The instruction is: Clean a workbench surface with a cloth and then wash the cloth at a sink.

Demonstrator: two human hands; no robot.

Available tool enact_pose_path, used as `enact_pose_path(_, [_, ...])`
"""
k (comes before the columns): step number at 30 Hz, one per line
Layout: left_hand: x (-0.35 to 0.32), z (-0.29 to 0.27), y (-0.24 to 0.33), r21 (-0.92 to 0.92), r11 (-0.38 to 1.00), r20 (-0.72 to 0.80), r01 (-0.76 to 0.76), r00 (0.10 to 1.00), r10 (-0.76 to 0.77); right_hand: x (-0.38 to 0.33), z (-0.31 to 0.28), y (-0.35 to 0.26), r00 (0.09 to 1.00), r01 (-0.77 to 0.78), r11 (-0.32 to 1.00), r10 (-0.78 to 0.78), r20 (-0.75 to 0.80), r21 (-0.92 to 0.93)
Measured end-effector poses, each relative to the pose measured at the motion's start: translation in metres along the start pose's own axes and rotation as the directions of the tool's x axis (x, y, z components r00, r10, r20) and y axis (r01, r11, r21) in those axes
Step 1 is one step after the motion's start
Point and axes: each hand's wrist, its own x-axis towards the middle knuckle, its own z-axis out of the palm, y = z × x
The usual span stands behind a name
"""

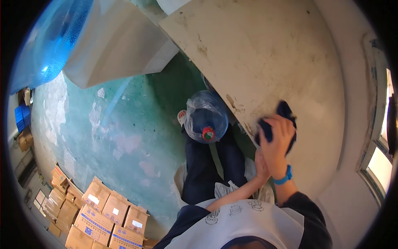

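My right hand (277,135), with a blue wristband (283,176) on its wrist, is closed around a dark cloth (284,109). It presses the cloth on the beige tabletop (265,50) near its left edge. Close beside the right wrist, at the table's edge, is my left hand (261,167); its fingers are mostly hidden, so what it holds, if anything, does not show. By my knees stands a large clear bluish water jug (209,114) with a red and green cap (208,133), partly wrapped in clear plastic film.
A beige boxy stand (120,45) with a big blue water bottle (49,45) on it rises at the upper left. Stacked cardboard boxes (112,211) fill the lower left. The green floor (120,120) has peeling patches. A wall with a window (379,159) bounds the right side.
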Motion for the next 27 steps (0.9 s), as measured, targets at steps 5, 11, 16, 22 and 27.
enact_pose_path(5, [0.048,-0.056,0.041,0.022,1.000,-0.050,-0.010,0.999,0.011,-0.046,-0.023,0.070,0.974,-0.189,0.976,0.171,-0.146,-0.112])
enact_pose_path(11, [0.130,-0.096,0.177,0.583,0.547,0.281,-0.601,0.781,0.558,-0.045,-0.013,0.064,0.952,-0.209,0.969,0.171,-0.254,-0.129])
enact_pose_path(16, [0.158,-0.114,0.197,0.799,0.083,0.465,-0.595,0.701,0.541,-0.048,-0.011,0.067,0.939,-0.247,0.963,0.211,-0.271,-0.109])
enact_pose_path(22, [0.177,-0.133,0.193,0.746,-0.140,0.633,-0.651,0.630,0.450,-0.054,-0.008,0.068,0.933,-0.254,0.964,0.222,-0.285,-0.082])
enact_pose_path(27, [0.190,-0.142,0.202,0.656,-0.265,0.726,-0.706,0.496,0.477,-0.055,-0.008,0.067,0.930,-0.259,0.962,0.224,-0.291,-0.088])
